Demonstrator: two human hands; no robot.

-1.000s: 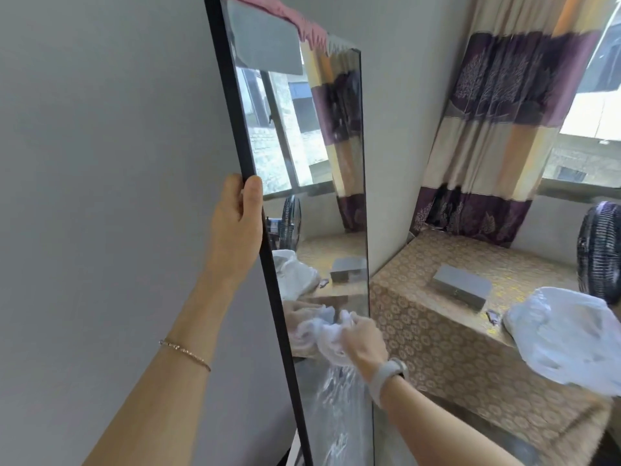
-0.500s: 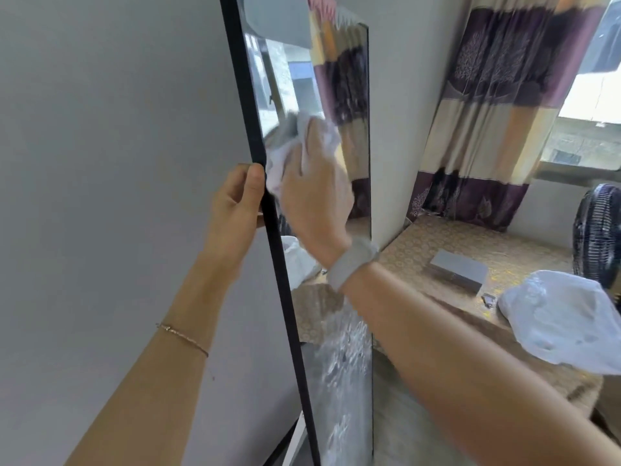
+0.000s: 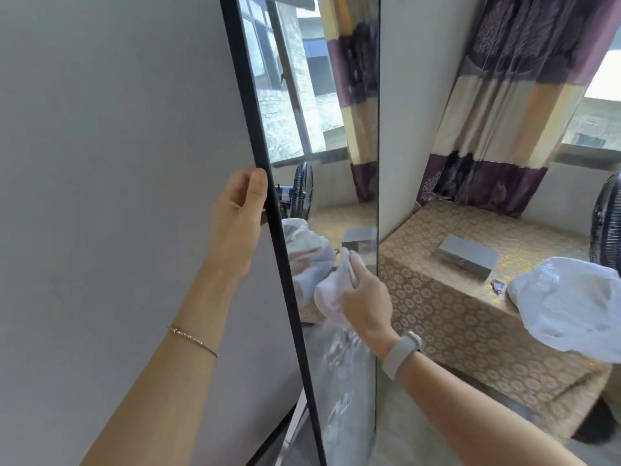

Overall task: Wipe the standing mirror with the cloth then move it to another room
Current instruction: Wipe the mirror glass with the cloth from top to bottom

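Note:
A tall standing mirror with a thin black frame leans against the grey wall, seen at a steep angle. My left hand grips its left frame edge at mid height, thumb on the front of the frame. My right hand, with a grey watch on the wrist, presses a bunched white cloth against the glass in the lower middle of the mirror. Clear wrapping film shows on the mirror's lower part.
A table under a gold patterned cover stands right of the mirror, bearing a grey metal box and a white plastic bag. A black fan is at the far right. Striped curtain hangs by the window.
My right hand with the cloth went up to the upper glass, then swept back down to the lower middle. My left hand has kept its grip on the frame.

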